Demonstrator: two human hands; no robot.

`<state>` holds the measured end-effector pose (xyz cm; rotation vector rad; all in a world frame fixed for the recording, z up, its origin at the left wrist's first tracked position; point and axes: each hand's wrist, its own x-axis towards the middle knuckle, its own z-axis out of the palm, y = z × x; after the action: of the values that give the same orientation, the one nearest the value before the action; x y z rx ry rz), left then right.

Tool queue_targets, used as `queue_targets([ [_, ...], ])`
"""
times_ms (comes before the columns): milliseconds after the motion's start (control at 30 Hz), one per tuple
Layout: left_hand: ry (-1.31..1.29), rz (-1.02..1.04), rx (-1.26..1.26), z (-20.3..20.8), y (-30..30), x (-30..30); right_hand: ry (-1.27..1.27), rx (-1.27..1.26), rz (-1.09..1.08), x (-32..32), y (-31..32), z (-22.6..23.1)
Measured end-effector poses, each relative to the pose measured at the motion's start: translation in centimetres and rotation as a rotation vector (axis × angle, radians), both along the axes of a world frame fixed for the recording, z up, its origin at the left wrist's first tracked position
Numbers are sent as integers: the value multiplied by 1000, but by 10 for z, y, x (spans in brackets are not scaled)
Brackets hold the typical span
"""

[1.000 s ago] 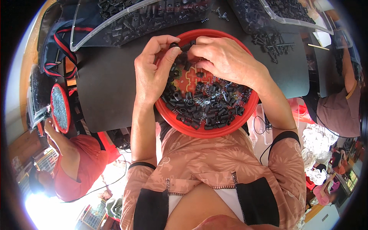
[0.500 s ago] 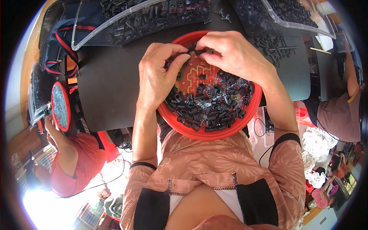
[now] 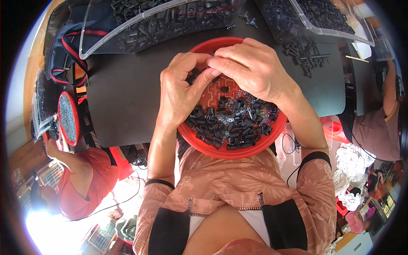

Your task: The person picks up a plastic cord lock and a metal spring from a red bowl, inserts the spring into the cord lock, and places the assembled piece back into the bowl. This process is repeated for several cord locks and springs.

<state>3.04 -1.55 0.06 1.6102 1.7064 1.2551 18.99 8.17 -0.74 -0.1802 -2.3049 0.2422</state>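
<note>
Over the far half of a round red tray, my left hand and my right hand meet at the fingertips. Thumb and fingers of the left are pinched on a small black plastic part, mostly covered. The right hand's fingers are also pinched together there; what they hold is hidden behind them. Below them in the tray lie many small black plastic parts, hollow and tube-like. Thin metal coil springs are scattered among these. Gold patterning shows on the tray's bottom.
Clear-walled bins of black parts stand at the far side of the dark table. Black screws lie loose at the far right, several springs between the bins. Co-workers sit at both sides; a red dish is at left.
My hands have come together, the right moving left and closing over the left's fingertips, which hid the black pieces seen there before. The tray has shifted slightly toward me.
</note>
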Motion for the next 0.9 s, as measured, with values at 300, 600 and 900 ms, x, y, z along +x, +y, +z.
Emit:
queue_targets([
  [300,-45,46,-49,-3,-3,-2,-78,-332,-57,0,-1,8],
  [600,-171,61,-31,-7,-3,-3,-135,-752,124,6,1,8],
  [900,-62,-21,108,-2,-1,-1,-212,-1164,241,11,5,12],
])
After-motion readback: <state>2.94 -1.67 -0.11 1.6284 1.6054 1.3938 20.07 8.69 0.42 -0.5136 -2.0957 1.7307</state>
